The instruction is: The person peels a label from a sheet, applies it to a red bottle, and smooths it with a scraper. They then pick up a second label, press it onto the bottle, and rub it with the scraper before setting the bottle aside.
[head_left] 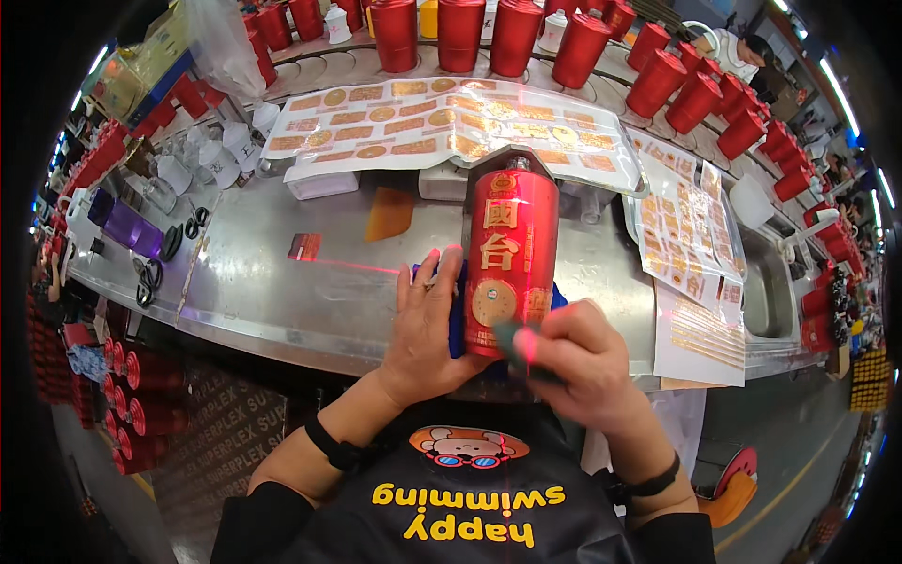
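Note:
A red bottle (pixel 510 254) with gold labels lies on its side on a blue cloth (pixel 458 315) at the front of the steel table (pixel 282 301). My left hand (pixel 425 324) rests flat against the bottle's left side, on the cloth. Closed around a small dark green tool (pixel 512 343), my right hand (pixel 575 362) presses it to the bottle's lower end, beside a round gold label. A thin red laser line (pixel 362 268) crosses the table toward the bottle.
Sheets of gold stickers (pixel 451 122) lie behind the bottle and to the right (pixel 691 235). Several red bottles (pixel 512 33) stand along the conveyor at the back. White caps (pixel 211 155), a purple bottle (pixel 132 228) and scissors (pixel 148 277) sit at left. A sink (pixel 766 291) is at right.

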A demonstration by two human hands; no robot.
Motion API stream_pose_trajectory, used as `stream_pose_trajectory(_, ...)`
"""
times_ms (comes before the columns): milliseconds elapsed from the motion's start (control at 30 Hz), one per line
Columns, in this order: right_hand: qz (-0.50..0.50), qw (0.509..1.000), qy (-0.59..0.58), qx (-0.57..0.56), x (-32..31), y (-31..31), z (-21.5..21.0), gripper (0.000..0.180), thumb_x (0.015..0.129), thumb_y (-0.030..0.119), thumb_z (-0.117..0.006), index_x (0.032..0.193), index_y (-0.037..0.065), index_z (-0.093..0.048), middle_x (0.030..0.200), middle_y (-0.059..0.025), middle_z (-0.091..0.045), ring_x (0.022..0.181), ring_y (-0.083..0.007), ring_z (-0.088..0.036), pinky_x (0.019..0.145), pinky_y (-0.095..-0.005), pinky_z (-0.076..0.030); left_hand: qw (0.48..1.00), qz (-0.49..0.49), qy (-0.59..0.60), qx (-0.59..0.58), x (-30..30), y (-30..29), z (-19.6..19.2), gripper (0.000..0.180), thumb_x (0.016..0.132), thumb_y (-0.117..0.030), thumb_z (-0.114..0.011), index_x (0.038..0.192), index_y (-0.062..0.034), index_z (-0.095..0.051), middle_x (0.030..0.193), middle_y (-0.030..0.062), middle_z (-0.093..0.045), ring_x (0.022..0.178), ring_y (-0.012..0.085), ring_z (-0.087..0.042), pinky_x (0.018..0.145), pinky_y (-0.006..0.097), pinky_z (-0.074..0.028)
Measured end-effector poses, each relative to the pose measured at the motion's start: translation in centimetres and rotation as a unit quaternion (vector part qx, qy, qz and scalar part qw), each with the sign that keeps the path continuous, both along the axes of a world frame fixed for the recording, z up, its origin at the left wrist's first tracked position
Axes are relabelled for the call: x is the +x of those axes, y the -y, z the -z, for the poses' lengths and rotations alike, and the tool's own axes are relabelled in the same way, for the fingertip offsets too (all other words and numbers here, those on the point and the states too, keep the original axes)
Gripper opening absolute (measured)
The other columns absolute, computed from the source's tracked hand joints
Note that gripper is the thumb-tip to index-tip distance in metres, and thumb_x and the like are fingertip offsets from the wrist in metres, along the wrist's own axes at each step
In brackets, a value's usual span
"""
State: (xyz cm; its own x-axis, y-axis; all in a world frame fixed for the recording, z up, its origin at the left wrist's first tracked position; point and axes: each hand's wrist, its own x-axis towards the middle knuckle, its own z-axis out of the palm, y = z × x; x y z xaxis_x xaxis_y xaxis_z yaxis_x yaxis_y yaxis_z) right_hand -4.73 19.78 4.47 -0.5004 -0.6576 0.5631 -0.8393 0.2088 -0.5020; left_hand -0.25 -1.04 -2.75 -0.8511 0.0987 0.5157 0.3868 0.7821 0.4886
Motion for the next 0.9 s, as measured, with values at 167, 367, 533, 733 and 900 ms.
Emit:
stream_pose_trajectory(167,0.13,0.981,-0.144,-0.007,-1.6,0.0,-0.5,0.041,0.056,0.005,-0.079,0.094,0.008,-0.066,0.083,-0.0043,-0.058,0.075,-0.0239,-0.055,0.067,-0.0367,-0.041,0.999,0.01,0.017,-0.037,0.0,-0.1,-1.2,0.104,0.069,-0.048,-0.077,0.144,0.0037,-0.027,0.14,0.0226,-0.042,0.132,0.0457,-0.032,0.108,0.064,-0.012)
stream_pose_trajectory(367,0.091,0.995,-0.047,-0.001,-1.1,0.1,-1.1,0.034,0.063,0.008,-0.079,0.094,0.008,-0.066,0.082,-0.0047,-0.057,0.076,-0.0245,-0.056,0.068,-0.0367,-0.042,1.0,-0.003,0.019,0.012,0.0,-0.4,-1.1,0.103,0.068,-0.047,-0.078,0.144,0.003,-0.03,0.133,0.021,-0.05,0.131,0.0439,-0.035,0.108,0.064,-0.013)
stream_pose_trajectory(533,-0.123,0.984,0.101,0.085,0.2,0.3,-3.6,0.02,0.074,0.008,-0.076,0.091,0.007,-0.066,0.083,-0.0059,-0.06,0.079,-0.0218,-0.059,0.071,-0.035,-0.044,1.0,0.002,-0.019,-0.007,0.1,0.1,-1.6,0.099,0.068,-0.047,-0.079,0.142,0.0028,-0.034,0.129,0.0204,-0.052,0.129,0.0422,-0.038,0.108,0.064,-0.013)
stream_pose_trajectory(733,0.165,0.973,-0.159,0.008,-2.5,0.5,-1.3,0.029,0.066,0.004,-0.073,0.094,0.005,-0.066,0.08,-0.0058,-0.056,0.072,-0.0238,-0.054,0.064,-0.0367,-0.043,0.999,0.01,-0.042,-0.015,-0.1,-0.4,-2.1,0.098,0.069,-0.049,-0.078,0.141,0.0026,-0.037,0.124,0.0201,-0.054,0.128,0.041,-0.039,0.108,0.063,-0.013)
stream_pose_trajectory(900,-0.137,0.987,0.081,0.017,0.5,-1.1,-1.7,0.038,0.062,0.001,-0.079,0.097,0.007,-0.068,0.085,-0.0058,-0.054,0.07,-0.0226,-0.05,0.063,-0.0352,-0.04,0.999,0.002,-0.045,-0.013,-0.2,-0.3,-1.5,0.099,0.069,-0.051,-0.077,0.141,0.0026,-0.036,0.125,0.0199,-0.053,0.128,0.0417,-0.039,0.109,0.063,-0.014)
